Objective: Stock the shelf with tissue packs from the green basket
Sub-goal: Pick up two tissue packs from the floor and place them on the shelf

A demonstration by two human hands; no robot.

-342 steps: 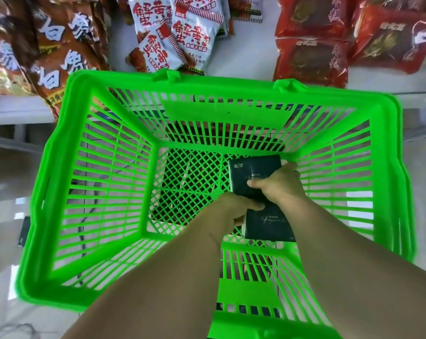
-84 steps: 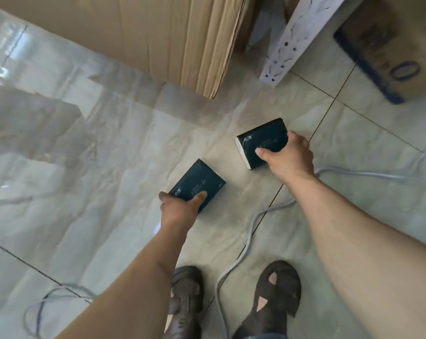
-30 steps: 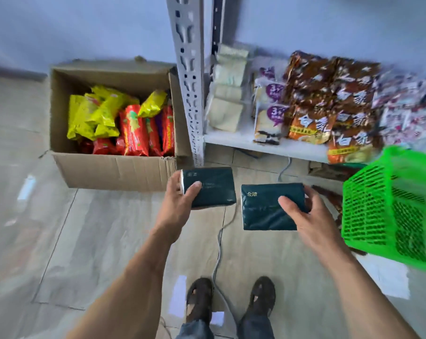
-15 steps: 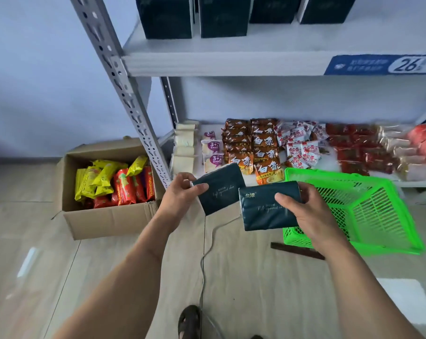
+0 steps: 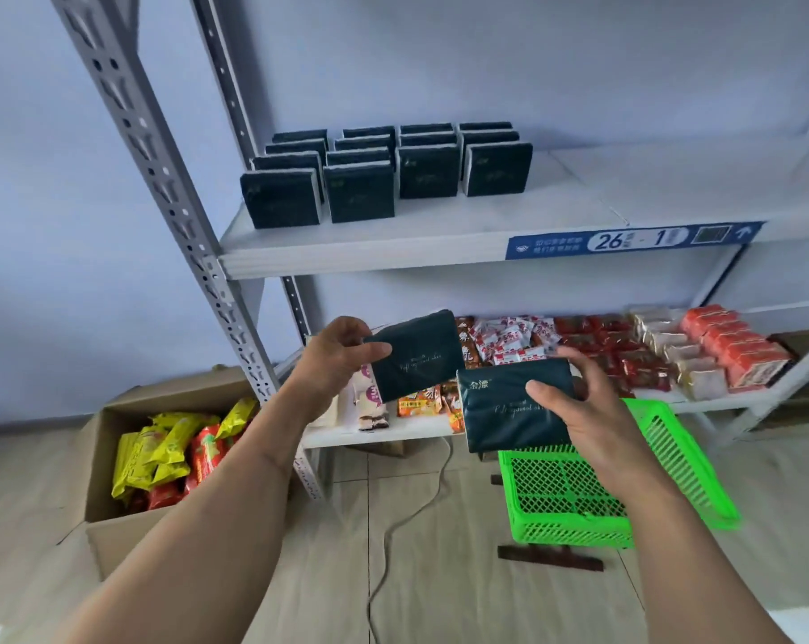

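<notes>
Left hand [image 5: 335, 357] pinching one dark tissue pack [image 5: 414, 355]; right hand [image 5: 579, 402] gripping another pack [image 5: 500, 411], below the stocked shelf [image 5: 393, 244], above the green basket [image 5: 574, 499].

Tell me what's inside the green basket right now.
Only bare mesh shows inside the green basket. The right hand and its tissue pack cover the far corner, so anything lying there cannot be seen.
</notes>
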